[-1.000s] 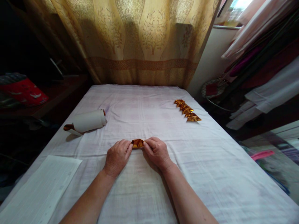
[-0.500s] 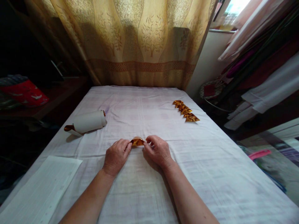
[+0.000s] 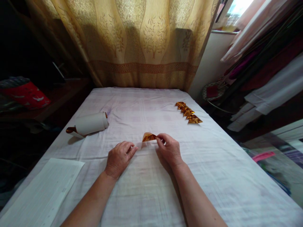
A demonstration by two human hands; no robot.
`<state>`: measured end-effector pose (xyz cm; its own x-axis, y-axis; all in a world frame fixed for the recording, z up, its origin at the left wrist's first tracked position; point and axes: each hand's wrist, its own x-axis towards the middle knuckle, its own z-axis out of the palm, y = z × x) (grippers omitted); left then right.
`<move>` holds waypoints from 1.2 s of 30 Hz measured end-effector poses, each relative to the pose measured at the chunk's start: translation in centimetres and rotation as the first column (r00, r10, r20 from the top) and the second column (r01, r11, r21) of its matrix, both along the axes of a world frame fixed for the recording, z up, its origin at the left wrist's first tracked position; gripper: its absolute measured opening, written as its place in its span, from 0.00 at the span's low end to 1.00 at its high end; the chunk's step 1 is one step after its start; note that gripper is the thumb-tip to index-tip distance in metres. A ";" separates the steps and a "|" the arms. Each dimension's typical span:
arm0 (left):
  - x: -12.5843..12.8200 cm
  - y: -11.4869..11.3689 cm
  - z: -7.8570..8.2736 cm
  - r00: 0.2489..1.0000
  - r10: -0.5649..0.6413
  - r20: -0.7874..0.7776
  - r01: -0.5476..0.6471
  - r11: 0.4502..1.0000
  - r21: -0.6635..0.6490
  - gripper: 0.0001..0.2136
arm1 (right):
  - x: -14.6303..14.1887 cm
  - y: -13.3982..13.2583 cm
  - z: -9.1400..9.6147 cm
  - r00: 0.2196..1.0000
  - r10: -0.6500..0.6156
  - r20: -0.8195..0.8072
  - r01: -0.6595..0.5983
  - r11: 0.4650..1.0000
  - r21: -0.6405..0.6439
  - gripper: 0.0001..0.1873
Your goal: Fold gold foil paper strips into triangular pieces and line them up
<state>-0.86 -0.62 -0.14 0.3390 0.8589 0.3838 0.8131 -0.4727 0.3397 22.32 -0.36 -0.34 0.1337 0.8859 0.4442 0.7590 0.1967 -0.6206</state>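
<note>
My right hand (image 3: 169,148) pinches one end of a folded gold foil paper (image 3: 149,137) between thumb and fingertips, just above the cloth. The piece is slightly smeared by motion. To its left, my left hand (image 3: 120,158) rests near the cloth with thumb and fingers apart and nothing held; its thumb tip is close to the foil's left side but apart from it. A row of several folded gold foil pieces (image 3: 187,113) lies at the far right of the white sheet-covered surface (image 3: 142,110).
A white-backed roll with gold foil inside (image 3: 91,124) lies at the left. Nearer on that side is a white sheet of paper (image 3: 44,192). A patterned curtain (image 3: 142,41) hangs behind, clothes (image 3: 272,85) hang at the right, and a red container (image 3: 26,94) stands at the far left.
My right hand has moved right and slightly away from me with the folded foil paper. My left hand has let go of its other end and stays in nearly the same spot.
</note>
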 end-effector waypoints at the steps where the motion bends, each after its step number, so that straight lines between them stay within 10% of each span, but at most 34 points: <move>1: 0.0 0.0 0.0 1.000 0.002 0.003 -0.002 1.000 0.002 0.16 | 1.0 0.3 0.2 0.999 -0.030 -0.014 0.030 1.000 0.009 0.11; 14: -0.1 0.2 0.0 0.998 0.029 -0.054 -0.029 0.999 0.014 0.20 | 20.2 1.7 -1.2 0.762 -0.622 0.178 0.636 0.772 -0.024 0.16; 36: -0.1 0.2 0.2 0.998 0.028 -0.053 -0.027 0.999 0.018 0.18 | 22.9 4.9 -1.7 0.709 -0.636 0.304 0.687 0.721 -0.092 0.14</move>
